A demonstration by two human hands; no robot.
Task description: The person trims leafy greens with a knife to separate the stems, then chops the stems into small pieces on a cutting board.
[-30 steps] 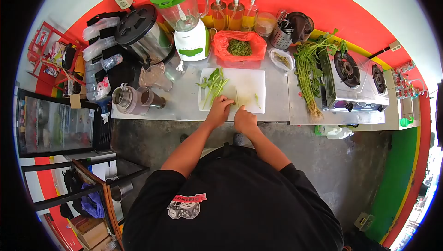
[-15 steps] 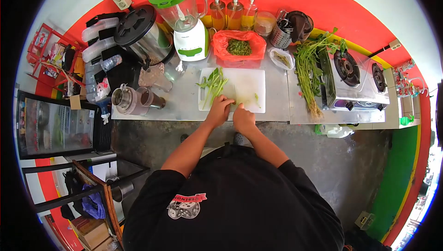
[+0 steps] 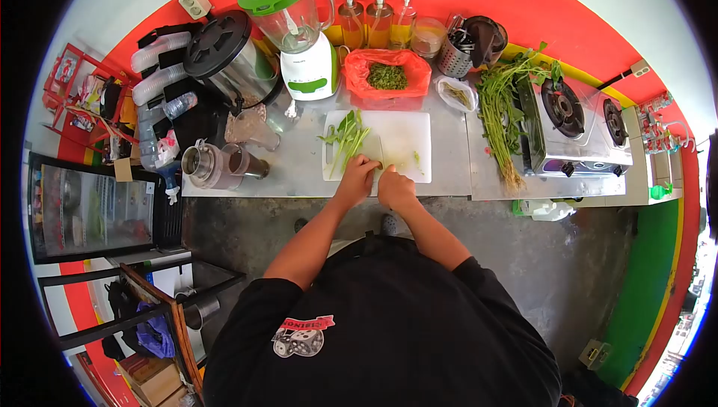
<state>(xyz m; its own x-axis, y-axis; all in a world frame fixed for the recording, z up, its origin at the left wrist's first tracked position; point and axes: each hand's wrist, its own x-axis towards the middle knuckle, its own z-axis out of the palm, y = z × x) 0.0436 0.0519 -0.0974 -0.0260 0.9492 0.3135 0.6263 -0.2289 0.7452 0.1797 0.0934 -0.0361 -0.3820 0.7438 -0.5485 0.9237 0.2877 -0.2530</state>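
A white cutting board (image 3: 407, 130) lies on the metal counter. Leafy green stems (image 3: 348, 138) rest on its left half, their lower ends running under my left hand (image 3: 360, 177), whose fingers are closed over them. My right hand (image 3: 396, 186), just beside it at the board's front edge, is wrapped round a knife's handle. The knife's blade (image 3: 376, 147) points away from me, next to the stems, and is hard to make out against the white board. A few small green scraps (image 3: 416, 158) lie on the right part of the board.
Behind the board stands an orange-red plastic bag (image 3: 359, 91) of chopped greens, with a blender (image 3: 308, 71) to its left. A long bunch of greens (image 3: 499, 115) lies beside the gas stove (image 3: 553, 160). Left are a glass jug (image 3: 253, 127) and a metal-topped container (image 3: 200, 162).
Both hands stay at nearly the same place on the board. The view has shifted very slightly; the stems and the scraps look the same.
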